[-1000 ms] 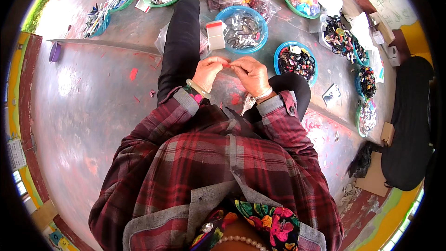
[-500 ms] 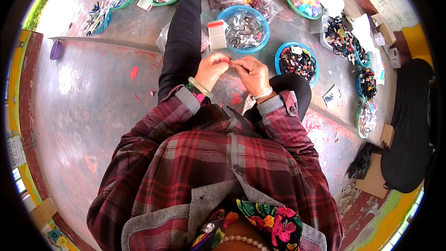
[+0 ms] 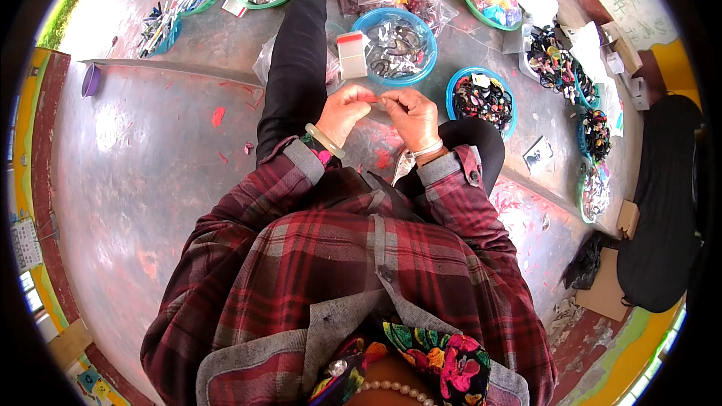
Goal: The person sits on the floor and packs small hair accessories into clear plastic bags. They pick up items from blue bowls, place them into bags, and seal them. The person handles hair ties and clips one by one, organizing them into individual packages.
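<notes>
Between my raised knees both hands meet, fingertips nearly touching. A small thin red piece (image 3: 378, 100) runs between them; its kind is too small to make out. My left hand (image 3: 344, 113), below a pale bangle (image 3: 325, 140), pinches its left end. The right end sits between thumb and forefinger of my right hand (image 3: 412, 117). Just beyond my fingers stands a white box with a red edge (image 3: 352, 56). It leans by a blue basket (image 3: 434, 60) of small metal-looking items. Off to my right is another blue basket (image 3: 513, 114) heaped with dark bands and colourful bits.
Green baskets (image 3: 259, 7) of small goods line the far side, with pens (image 3: 159, 28) at the far left. More filled containers (image 3: 584, 135) stand along the right, near a long black bag (image 3: 662, 203). A step edge (image 3: 180, 70) crosses the floor, strewn with red scraps (image 3: 218, 116).
My right hand has shifted slightly and its fingers have turned a little; a bit more of the red piece shows between the hands. My left hand stays nearly still.
</notes>
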